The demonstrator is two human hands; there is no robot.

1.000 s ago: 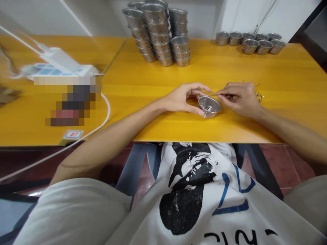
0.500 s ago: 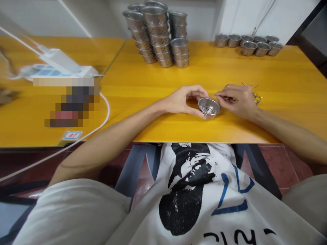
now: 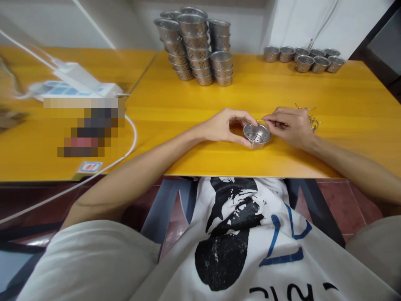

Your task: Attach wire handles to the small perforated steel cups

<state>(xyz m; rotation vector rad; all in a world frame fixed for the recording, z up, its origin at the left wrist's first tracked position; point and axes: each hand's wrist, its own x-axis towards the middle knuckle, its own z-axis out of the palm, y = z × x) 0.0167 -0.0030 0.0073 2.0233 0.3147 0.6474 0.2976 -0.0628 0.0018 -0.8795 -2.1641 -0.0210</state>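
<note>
A small metal strainer cup [image 3: 257, 134], with holes in its bottom and sides, is tilted toward me just over the yellow table. My left hand [image 3: 227, 127] grips its left side between thumb and fingers. On the cup's other side, my right hand [image 3: 290, 125] is closed in a pinch on a thin wire piece [image 3: 260, 121], whose end lies at the cup's far rim. Whether the wire passes through a hole there is too small to tell. Behind my right hand lies a small heap of bent wire pieces [image 3: 314, 122], partly hidden by it.
Tall stacks of perforated metal cups [image 3: 196, 50] stand at the back middle of the table [image 3: 200, 163]. Several single cups [image 3: 304, 64] sit in rows at the back right. On the left are a white power strip [image 3: 78, 90], a white cable [image 3: 135, 133] and a blurred-out patch.
The whole view has shifted slightly, so everything sits a little lower. Both hands keep their hold, and the wire's end stays at the cup's far rim.
</note>
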